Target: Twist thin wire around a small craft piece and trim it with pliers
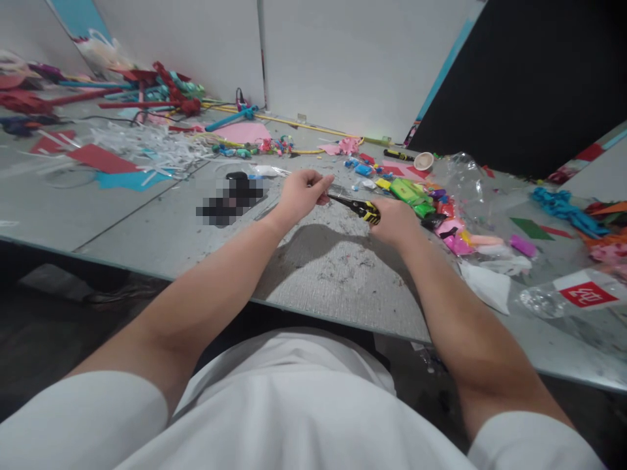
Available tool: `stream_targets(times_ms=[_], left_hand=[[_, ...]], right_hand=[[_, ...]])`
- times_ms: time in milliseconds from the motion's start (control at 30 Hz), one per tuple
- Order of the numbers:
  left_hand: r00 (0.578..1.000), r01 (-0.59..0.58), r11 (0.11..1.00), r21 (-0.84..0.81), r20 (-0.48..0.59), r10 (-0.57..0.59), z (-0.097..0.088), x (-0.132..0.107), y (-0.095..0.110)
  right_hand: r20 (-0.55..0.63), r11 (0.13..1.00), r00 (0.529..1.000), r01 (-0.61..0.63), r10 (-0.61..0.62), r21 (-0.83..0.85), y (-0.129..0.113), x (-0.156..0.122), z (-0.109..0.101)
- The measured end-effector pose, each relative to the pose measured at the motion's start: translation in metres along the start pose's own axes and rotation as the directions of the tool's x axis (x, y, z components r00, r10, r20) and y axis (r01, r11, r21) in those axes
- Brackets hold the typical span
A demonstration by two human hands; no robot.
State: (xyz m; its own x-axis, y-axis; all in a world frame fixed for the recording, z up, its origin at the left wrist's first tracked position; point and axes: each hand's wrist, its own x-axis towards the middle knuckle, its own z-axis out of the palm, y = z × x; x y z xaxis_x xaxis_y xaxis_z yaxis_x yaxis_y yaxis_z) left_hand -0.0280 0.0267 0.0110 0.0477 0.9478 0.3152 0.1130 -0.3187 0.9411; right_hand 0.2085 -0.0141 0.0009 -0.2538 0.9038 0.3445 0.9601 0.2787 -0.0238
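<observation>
My left hand (302, 193) is closed in a pinch on a small dark red piece (323, 198), held just above the grey table (147, 222). My right hand (396, 220) is wrapped round the yellow and black handle of a cutting tool (360, 208). The tool's dark tip points left and meets the small piece at my left fingers. Fine scraps (343, 267) lie on the table below both hands.
A heap of bright clay or paper pieces (421, 199) lies right of my right hand. A plastic bottle (568, 297) and crumpled clear film (465, 173) are at the right. Shredded white paper (151, 147), red sheets and coloured sticks fill the far left. A black object (238, 176) sits left of my left hand.
</observation>
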Motion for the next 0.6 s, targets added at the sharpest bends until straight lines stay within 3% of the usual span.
stream_targets(times_ms=[600], left_hand=[[0.999, 0.030, 0.998, -0.047, -0.025, -0.031, 0.0016, 0.0015, -0.0036]], right_hand=[[0.005, 0.999, 1.000, -0.012, 0.013, -0.040, -0.0004, 0.0046, 0.0030]])
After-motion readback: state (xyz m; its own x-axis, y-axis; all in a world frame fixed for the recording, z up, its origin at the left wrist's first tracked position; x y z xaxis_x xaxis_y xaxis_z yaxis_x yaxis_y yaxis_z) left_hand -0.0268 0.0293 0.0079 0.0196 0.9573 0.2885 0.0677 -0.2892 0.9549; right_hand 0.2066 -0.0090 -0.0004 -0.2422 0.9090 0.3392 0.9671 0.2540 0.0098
